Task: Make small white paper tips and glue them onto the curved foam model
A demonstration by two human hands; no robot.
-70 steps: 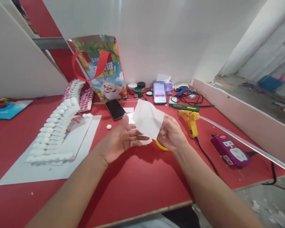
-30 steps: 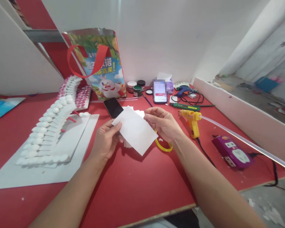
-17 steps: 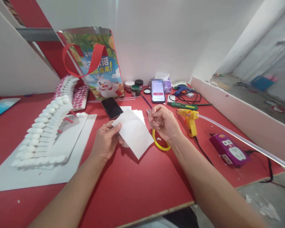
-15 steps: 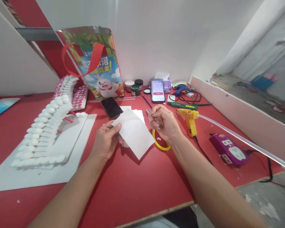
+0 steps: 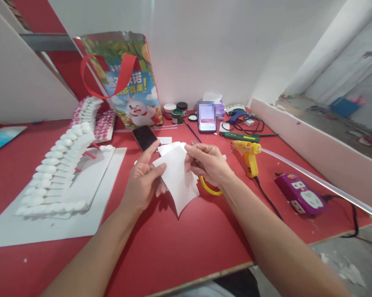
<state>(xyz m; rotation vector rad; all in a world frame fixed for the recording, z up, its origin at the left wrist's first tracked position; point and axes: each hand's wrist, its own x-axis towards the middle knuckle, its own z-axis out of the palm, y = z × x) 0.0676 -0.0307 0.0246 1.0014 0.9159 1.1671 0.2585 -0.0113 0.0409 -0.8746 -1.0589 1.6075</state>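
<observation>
A white sheet of paper is held up over the red table, slightly curved, one corner pointing down toward me. My left hand pinches its left edge between thumb and fingers, with the index finger stretched out. My right hand closes its thumb and fingertips on the upper right corner. Behind the sheet, more white paper pieces show in part. Yellow-handled scissors lie beneath my right hand, partly hidden by it.
A layered white model stands on a white board at left. A dark phone lies before the printed bag. To the right are a yellow glue gun with a long clear stick, a purple power strip and a green cutter.
My right hand has come down and left from beside the sheet and now grips its upper right corner. The sheet has turned and bends slightly. My left index finger has extended.
</observation>
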